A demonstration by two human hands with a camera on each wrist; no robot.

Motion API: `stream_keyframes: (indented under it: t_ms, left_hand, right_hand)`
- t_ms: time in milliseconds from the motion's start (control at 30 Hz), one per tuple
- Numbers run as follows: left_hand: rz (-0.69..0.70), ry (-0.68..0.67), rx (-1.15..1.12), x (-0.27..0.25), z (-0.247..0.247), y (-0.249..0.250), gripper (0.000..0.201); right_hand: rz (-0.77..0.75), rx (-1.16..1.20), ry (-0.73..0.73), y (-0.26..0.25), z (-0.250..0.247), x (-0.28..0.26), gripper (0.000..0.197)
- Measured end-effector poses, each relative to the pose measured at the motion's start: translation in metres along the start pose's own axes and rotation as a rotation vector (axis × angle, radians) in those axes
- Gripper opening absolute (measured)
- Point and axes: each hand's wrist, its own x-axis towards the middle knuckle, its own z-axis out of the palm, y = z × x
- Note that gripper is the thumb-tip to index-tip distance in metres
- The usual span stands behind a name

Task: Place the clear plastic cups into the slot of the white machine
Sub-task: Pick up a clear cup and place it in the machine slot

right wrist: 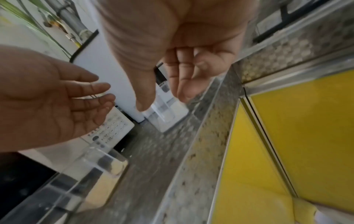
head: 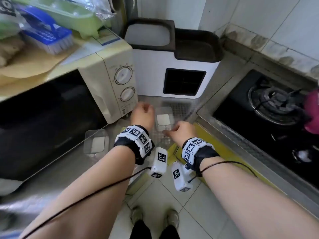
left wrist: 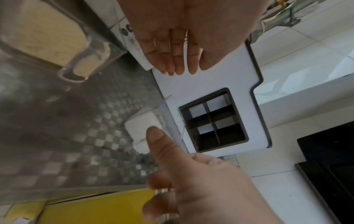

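grip: my right hand (head: 181, 131) pinches clear cup (head: 164, 121); left hand (head: 142, 112) loose, holding nothing
around: microwave (head: 110, 83) left, white machine (head: 174, 75) top centre
unclear: cup rim, blurred

White wall tiles (head: 276, 18) fill the upper right of the frame. Pale floor tiles (head: 155, 200) lie at the bottom centre, beside a patterned steel countertop (head: 69, 171) at lower left.

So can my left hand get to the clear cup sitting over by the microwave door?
Probably yes. The left hand is open and holds nothing, and that clear cup stands alone on the steel counter beside the forearm, with nothing visible between them. The hand would need to pull back towards you.
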Motion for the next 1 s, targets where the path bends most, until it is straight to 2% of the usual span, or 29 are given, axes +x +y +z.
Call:
stream_keyframes:
  t_ms: [233,433,567,733,867,1000]
  left_hand:
    - [-0.036,-0.059,0.001,0.001,0.006,-0.009,0.033]
    - [-0.035,-0.116,-0.043,0.010,0.012,0.004,0.035]
    - [-0.026,-0.135,-0.082,0.018,0.020,0.017,0.035]
    - [0.002,-0.159,-0.107,0.030,0.033,0.032,0.032]
    - [0.004,-0.193,-0.150,0.039,0.041,0.042,0.027]
    - [0.017,-0.263,-0.177,0.044,0.048,0.049,0.030]
  right_hand:
    - [0.034,0.195,0.066,0.001,0.020,0.004,0.018]
    - [0.021,0.332,0.155,0.003,0.004,0.018,0.002]
    - [0.059,0.456,0.270,0.003,-0.018,0.029,0.017]
    - [0.082,0.593,0.366,0.005,-0.039,0.044,0.019]
    - [0.062,0.598,0.377,0.004,-0.051,0.055,0.010]
    - [0.039,0.559,0.355,0.004,-0.053,0.062,0.017]
